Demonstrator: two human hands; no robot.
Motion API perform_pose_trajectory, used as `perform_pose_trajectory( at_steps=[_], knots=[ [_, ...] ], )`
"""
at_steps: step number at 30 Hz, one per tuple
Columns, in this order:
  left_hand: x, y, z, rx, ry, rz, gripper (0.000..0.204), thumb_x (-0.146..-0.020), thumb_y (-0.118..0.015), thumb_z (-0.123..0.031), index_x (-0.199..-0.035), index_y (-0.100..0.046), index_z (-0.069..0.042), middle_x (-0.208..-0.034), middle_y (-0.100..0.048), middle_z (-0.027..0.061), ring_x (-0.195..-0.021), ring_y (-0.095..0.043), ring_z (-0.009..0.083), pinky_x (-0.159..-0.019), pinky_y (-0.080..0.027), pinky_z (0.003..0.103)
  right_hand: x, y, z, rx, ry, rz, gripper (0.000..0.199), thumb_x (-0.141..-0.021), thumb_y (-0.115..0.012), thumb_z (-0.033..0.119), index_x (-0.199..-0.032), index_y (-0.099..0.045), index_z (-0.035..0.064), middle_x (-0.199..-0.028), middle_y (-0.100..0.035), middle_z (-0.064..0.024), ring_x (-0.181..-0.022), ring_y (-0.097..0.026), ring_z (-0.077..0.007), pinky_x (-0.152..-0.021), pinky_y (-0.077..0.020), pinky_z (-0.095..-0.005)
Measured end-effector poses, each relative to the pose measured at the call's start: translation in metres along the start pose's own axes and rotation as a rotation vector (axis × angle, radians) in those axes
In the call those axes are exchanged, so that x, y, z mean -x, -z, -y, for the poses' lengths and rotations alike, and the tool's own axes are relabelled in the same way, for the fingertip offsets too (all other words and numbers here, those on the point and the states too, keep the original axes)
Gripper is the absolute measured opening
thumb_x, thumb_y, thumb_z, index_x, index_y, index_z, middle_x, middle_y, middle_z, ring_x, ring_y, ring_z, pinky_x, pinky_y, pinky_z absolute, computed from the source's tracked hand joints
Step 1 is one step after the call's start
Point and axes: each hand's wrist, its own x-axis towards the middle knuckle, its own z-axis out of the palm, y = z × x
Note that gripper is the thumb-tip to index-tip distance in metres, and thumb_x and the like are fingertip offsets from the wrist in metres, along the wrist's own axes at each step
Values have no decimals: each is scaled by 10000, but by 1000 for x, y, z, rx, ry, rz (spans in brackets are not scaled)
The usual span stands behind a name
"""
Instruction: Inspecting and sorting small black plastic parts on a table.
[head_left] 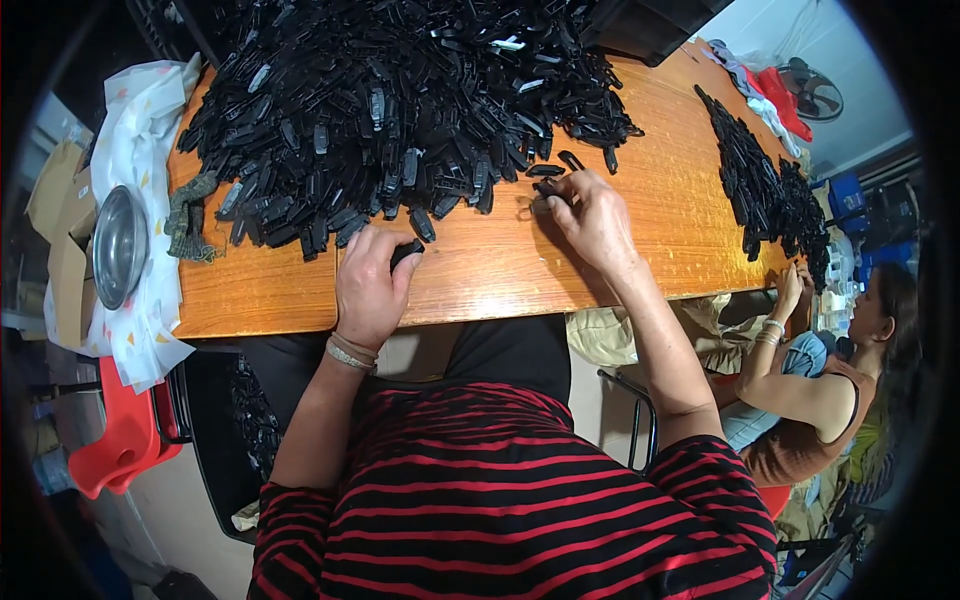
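Head: black bin [212, 450] at left holds black pieces [252, 412].

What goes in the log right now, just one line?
left hand: holds black part | right hand: pinches dark piece | black heap: on wooden table

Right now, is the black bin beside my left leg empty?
Not empty: black pieces show inside the bin; how full, I can't tell.

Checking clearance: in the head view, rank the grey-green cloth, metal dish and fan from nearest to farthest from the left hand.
From the left hand:
1. Grey-green cloth, to its left
2. Metal dish, farther left
3. Fan, far off at upper right
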Motion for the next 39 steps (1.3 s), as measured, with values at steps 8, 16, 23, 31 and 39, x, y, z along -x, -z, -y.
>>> perform_pose_trajectory(
  at_steps=[8,16,23,31,39],
  knots=[
    [2,-1,2,81,61,-10,184,-779,-703,-28,-932,-606,3,-838,-549,95,-717,-537,206,-642,-448,292,-1,11,4,-171,-110,14,141,-803,-700,97,-844,-608,-1,-826,-608,-123,-670,-616,-223,-633,-496,-339],
    [1,2,-1,161,180,3,226,-754,-720,-36,-931,-582,-10,-872,-580,121,-803,-582,284,-687,-473,342,-1,-2,-16,-100,-107,-33,128,-811,-683,68,-904,-617,10,-879,-605,-121,-678,-627,-218,-639,-505,-336],
    [4,0,3,207,210,-19,258,-725,-750,-41,-904,-565,-20,-862,-582,107,-787,-579,255,-682,-470,327,1,-1,-9,-8,89,26,318,-776,-653,-16,-1083,-623,61,-1037,-581,-125,-801,-637,-305,-712,-524,-386],
    [5,-1,4,216,260,16,284,-702,-776,-42,-860,-541,-26,-831,-577,81,-742,-564,221,-654,-460,304,-11,5,-11,232,183,187,269,-744,-731,55,-987,-618,37,-1012,-631,-138,-843,-646,-334,-706,-517,-414],
    [6,-3,6,232,230,15,273,-720,-759,12,-871,-535,-29,-857,-586,23,-669,-435,86,-617,-410,228,-4,15,-10,-66,-100,226,313,-769,-793,193,-854,-552,13,-688,-609,-96,-626,-582,-214,-595,-475,-348]
  ],
)
